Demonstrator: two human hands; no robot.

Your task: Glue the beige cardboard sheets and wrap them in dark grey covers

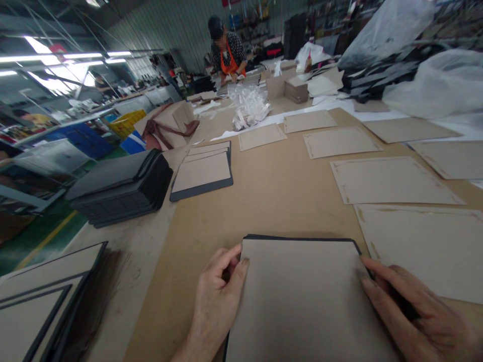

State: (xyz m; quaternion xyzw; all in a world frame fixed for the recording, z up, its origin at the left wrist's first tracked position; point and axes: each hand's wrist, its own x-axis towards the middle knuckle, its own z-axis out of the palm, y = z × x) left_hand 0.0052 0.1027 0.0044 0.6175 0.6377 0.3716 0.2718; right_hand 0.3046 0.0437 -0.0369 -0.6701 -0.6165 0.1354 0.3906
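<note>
A grey-brown board panel with a thin black edge lies in front of me, its near end cut off by the frame. My left hand pinches its left edge near the far corner, thumb on top. On the opposite edge, my right hand grips the panel between thumb and fingers. To the right lie several loose greyish boards, the closest one marked with yellowish streaks along its edges. Beyond my left hand, a small stack of boards on black pieces rests on the table.
At left stands a tall pile of black folded pieces; nearer is a stack of black-edged boards. Crumpled clear plastic and a carton sit farther back. A person in an orange apron works at the far end.
</note>
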